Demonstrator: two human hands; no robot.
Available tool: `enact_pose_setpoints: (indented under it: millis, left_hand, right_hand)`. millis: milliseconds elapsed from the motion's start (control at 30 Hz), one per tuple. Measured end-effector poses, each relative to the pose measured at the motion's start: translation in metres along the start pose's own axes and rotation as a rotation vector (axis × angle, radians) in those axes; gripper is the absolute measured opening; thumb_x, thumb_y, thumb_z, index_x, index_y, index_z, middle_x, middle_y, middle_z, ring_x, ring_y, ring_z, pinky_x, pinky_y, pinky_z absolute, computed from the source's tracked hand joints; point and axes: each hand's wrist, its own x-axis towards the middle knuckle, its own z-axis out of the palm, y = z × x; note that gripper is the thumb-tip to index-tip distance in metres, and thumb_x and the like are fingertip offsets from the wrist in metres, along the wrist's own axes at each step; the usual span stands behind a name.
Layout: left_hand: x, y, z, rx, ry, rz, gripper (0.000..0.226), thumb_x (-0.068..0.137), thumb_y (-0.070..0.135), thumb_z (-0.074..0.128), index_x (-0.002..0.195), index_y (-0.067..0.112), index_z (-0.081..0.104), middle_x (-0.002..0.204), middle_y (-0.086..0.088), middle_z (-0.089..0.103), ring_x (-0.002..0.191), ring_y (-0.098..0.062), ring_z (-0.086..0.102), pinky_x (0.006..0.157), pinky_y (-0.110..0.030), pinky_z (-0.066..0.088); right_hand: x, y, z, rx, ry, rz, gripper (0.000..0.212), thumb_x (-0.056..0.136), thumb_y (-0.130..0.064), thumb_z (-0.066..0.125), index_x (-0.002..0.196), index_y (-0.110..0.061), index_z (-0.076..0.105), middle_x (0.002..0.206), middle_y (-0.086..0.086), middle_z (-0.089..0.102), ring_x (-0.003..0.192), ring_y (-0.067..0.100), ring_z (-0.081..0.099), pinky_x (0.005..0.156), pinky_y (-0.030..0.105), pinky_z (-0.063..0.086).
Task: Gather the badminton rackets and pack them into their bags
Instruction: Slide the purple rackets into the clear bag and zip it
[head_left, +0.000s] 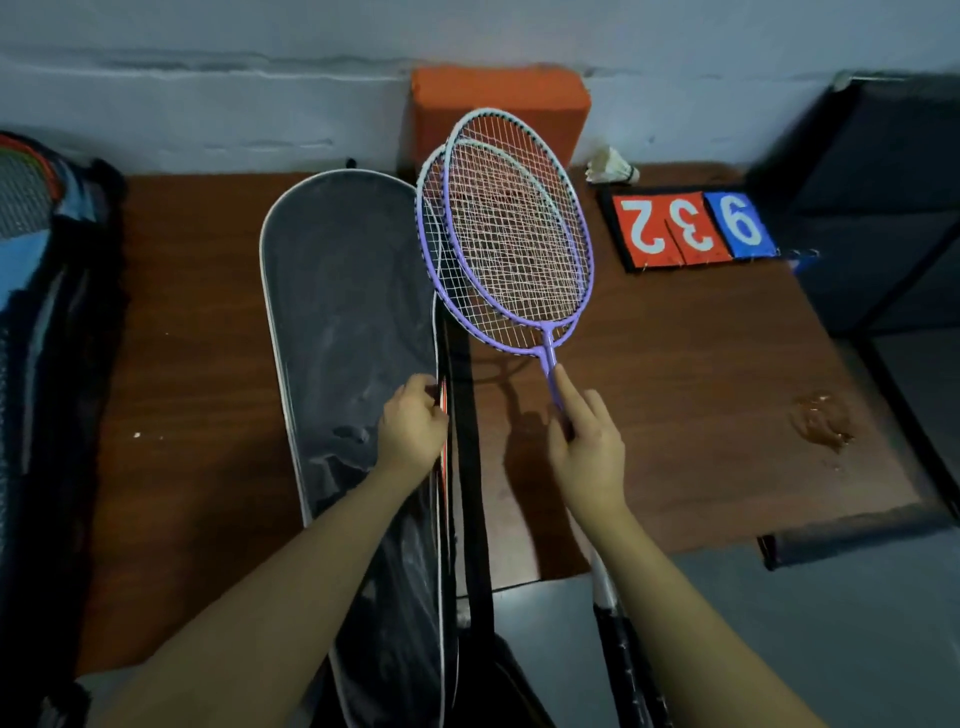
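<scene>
Behind our brown wooden bench (208, 364) runs a pale, rough wall. At the far left edge stands a large dark fabric bag (57, 364) with blue panels, and racket heads show at its top.

Next comes the racket bag (348, 312), a long teardrop cover of grey mesh edged with white piping, lying flat and open on the bench, its lower end hanging over the front edge. Our left hand (413, 428) curls its grip round the right edge of the bag's opening, pinching the piping beside a black strap (470, 493) that runs alongside.

Right of that, two purple rackets (511, 234) overlap, their oval heads strung with a white grid and raised above the bench, just right of the bag's mouth. Our right hand (589, 441) holds their thin shafts between thumb and fingers, the forefinger stretched along the shaft; the black-wrapped handles pass under our wrist.

Behind the heads sits an orange block (498, 98). Further right lie a white feathered shuttlecock (613, 167) and a flip scoreboard (691, 228) showing red and blue number cards. A dark cabinet (883, 208) closes the right side.
</scene>
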Motion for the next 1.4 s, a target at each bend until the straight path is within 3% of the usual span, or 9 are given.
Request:
enact_pose_setpoints:
  millis: [100, 267, 500, 633, 733, 933, 1167, 1267, 1400]
  left_hand:
    - [-0.008, 0.006, -0.015, -0.203, 0.078, -0.015, 0.034, 0.078, -0.003, 0.057, 0.110, 0.007, 0.058, 0.073, 0.000, 0.055, 0.073, -0.019, 0.057, 0.074, -0.032, 0.050]
    - [-0.016, 0.014, -0.045, -0.116, 0.018, 0.109, 0.034, 0.081, -0.003, 0.048, 0.104, 0.014, 0.066, 0.074, 0.003, 0.044, 0.062, -0.008, 0.044, 0.058, -0.009, 0.035]
    - [-0.012, 0.019, -0.050, 0.208, -0.073, 0.007, 0.039, 0.088, -0.002, 0.042, 0.124, 0.003, 0.056, 0.113, -0.023, 0.049, 0.098, -0.035, 0.053, 0.079, -0.029, 0.042]
    - [-0.012, 0.022, -0.049, 0.171, -0.005, 0.055, 0.023, 0.084, -0.008, 0.043, 0.090, 0.007, 0.059, 0.096, -0.014, 0.043, 0.084, -0.026, 0.047, 0.080, -0.027, 0.042]
    - [-0.010, 0.025, -0.050, 0.011, 0.069, 0.058, 0.038, 0.085, -0.002, 0.045, 0.119, 0.006, 0.061, 0.097, -0.013, 0.055, 0.088, -0.024, 0.056, 0.075, -0.019, 0.037]
    - [-0.009, 0.040, -0.050, -0.391, 0.190, -0.025, 0.038, 0.087, 0.002, 0.051, 0.122, 0.016, 0.060, 0.103, -0.006, 0.059, 0.080, -0.011, 0.058, 0.073, -0.016, 0.046]
    - [-0.007, 0.056, -0.045, -0.342, 0.162, 0.019, 0.041, 0.087, 0.001, 0.048, 0.123, 0.016, 0.059, 0.102, -0.002, 0.054, 0.092, -0.020, 0.058, 0.091, -0.037, 0.048]
    - [-0.005, 0.055, -0.046, -0.307, 0.171, 0.038, 0.040, 0.086, 0.000, 0.049, 0.121, 0.016, 0.061, 0.101, -0.002, 0.054, 0.090, -0.016, 0.055, 0.090, -0.032, 0.046]
    - [-0.007, 0.055, -0.046, -0.248, 0.162, 0.081, 0.040, 0.086, -0.001, 0.048, 0.120, 0.014, 0.062, 0.099, -0.001, 0.052, 0.082, -0.011, 0.051, 0.077, -0.016, 0.036]
  right_hand:
    - [-0.005, 0.004, 0.002, -0.008, -0.022, 0.013, 0.055, 0.082, -0.006, 0.049, 0.136, -0.019, 0.047, 0.080, 0.002, 0.043, 0.057, 0.027, 0.048, 0.049, 0.037, 0.044]
    - [-0.009, 0.004, 0.004, -0.037, -0.027, 0.027, 0.055, 0.083, -0.012, 0.046, 0.136, -0.025, 0.046, 0.080, 0.006, 0.049, 0.054, 0.028, 0.049, 0.047, 0.038, 0.045]
    - [-0.008, 0.004, -0.006, -0.062, -0.026, 0.000, 0.058, 0.080, -0.013, 0.045, 0.136, -0.031, 0.046, 0.079, 0.004, 0.049, 0.055, 0.030, 0.051, 0.050, 0.030, 0.039]
    - [-0.008, 0.007, -0.010, -0.055, -0.025, 0.004, 0.056, 0.080, -0.017, 0.042, 0.134, -0.031, 0.048, 0.080, 0.007, 0.051, 0.056, 0.031, 0.053, 0.050, 0.034, 0.043]
    - [-0.010, 0.016, -0.016, -0.096, -0.025, -0.023, 0.056, 0.080, -0.021, 0.036, 0.134, -0.031, 0.049, 0.079, 0.008, 0.050, 0.051, 0.032, 0.050, 0.048, 0.032, 0.040]
    - [-0.015, 0.041, -0.030, -0.118, -0.052, 0.015, 0.059, 0.080, -0.007, 0.049, 0.134, -0.032, 0.049, 0.077, 0.002, 0.040, 0.052, 0.025, 0.043, 0.049, 0.030, 0.037]
    - [-0.021, 0.050, -0.035, 0.059, -0.173, -0.016, 0.062, 0.084, -0.004, 0.055, 0.135, -0.039, 0.044, 0.079, -0.009, 0.041, 0.066, 0.010, 0.043, 0.055, 0.034, 0.045]
    - [-0.015, 0.049, -0.036, 0.186, -0.218, 0.001, 0.062, 0.082, -0.006, 0.065, 0.130, -0.041, 0.046, 0.075, -0.013, 0.041, 0.065, 0.006, 0.046, 0.064, 0.026, 0.045]
    - [-0.006, 0.044, -0.035, 0.280, -0.290, 0.023, 0.058, 0.077, -0.003, 0.072, 0.128, -0.024, 0.054, 0.073, -0.012, 0.046, 0.067, -0.002, 0.049, 0.065, 0.008, 0.036]
